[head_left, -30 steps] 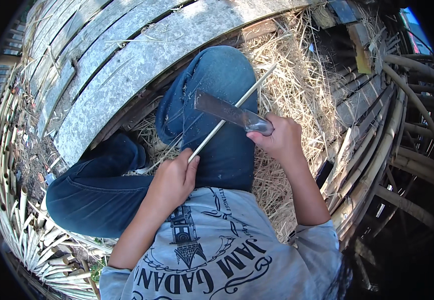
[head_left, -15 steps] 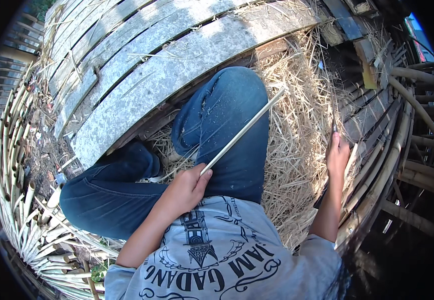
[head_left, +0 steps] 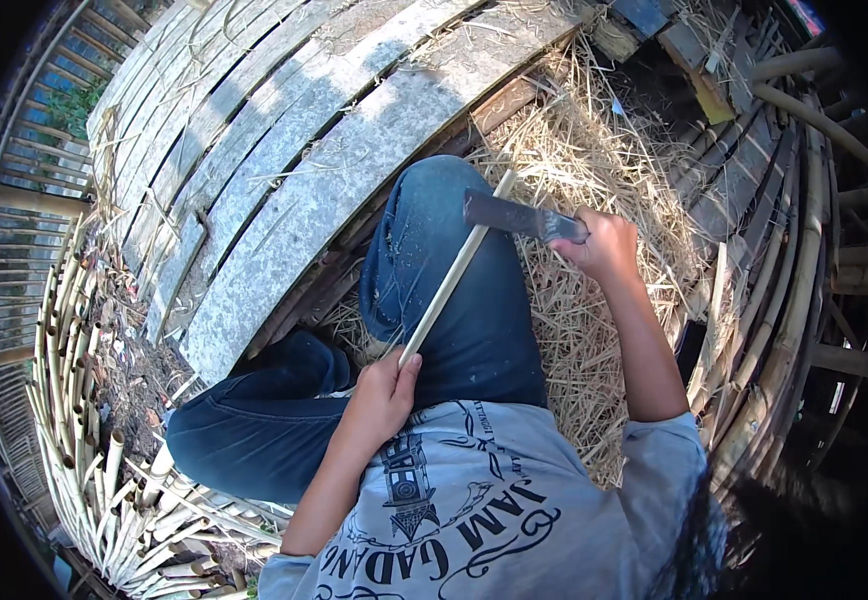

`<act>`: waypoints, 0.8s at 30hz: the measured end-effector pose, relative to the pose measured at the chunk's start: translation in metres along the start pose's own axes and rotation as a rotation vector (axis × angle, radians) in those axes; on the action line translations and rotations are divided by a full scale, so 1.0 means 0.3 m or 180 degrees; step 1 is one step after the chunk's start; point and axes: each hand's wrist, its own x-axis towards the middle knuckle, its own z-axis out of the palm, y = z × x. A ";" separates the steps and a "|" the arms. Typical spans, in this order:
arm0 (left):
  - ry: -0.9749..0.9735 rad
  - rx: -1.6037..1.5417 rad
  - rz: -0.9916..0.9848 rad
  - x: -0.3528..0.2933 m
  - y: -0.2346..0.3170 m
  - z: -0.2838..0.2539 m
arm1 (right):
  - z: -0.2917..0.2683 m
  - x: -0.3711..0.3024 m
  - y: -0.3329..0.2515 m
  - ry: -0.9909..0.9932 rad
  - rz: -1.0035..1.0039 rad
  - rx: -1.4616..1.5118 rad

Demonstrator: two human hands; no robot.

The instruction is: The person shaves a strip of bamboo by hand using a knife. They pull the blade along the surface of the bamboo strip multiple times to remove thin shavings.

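Observation:
A pale bamboo strip point(head_left: 446, 288) slants up and away to the right across my raised knee point(head_left: 434, 215). My left hand point(head_left: 384, 395) is closed around its near end. In my right hand point(head_left: 606, 246), the fingers are wrapped around the grip of a broad-bladed knife point(head_left: 514, 215); the handle is mostly hidden by the hand. The dark blade lies across the strip close to its far end and covers a short piece of it. Whether its edge bites into the strip I cannot tell.
Grey wooden planks point(head_left: 324, 190) form a platform in front of my legs. Shavings point(head_left: 594, 350) cover the ground at my right, with bamboo poles point(head_left: 774, 340) beyond. A stack of cut bamboo point(head_left: 119, 510) lies at the lower left. A slatted bamboo fence point(head_left: 29, 205) stands at far left.
My right hand has swung the knife from the far right, over the shavings, leftward onto the strip. My left hand keeps its hold on the strip, which now points more steeply away. The view has shifted slightly.

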 end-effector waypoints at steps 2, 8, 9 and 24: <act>-0.0047 0.0173 -0.0144 -0.041 -0.060 -0.012 | -0.055 0.057 0.171 0.0239 0.2043 0.0497; -0.0147 -0.0158 0.0056 -0.074 -0.105 -0.012 | -0.377 -0.217 0.628 0.1364 0.2433 0.0499; -0.0220 -0.0141 -0.0149 -0.055 -0.082 -0.010 | -0.331 -0.224 0.565 0.1362 0.2469 0.1120; 0.0364 0.0379 -0.0250 -0.004 0.138 0.074 | -0.041 0.281 0.063 -0.0585 0.0530 0.0837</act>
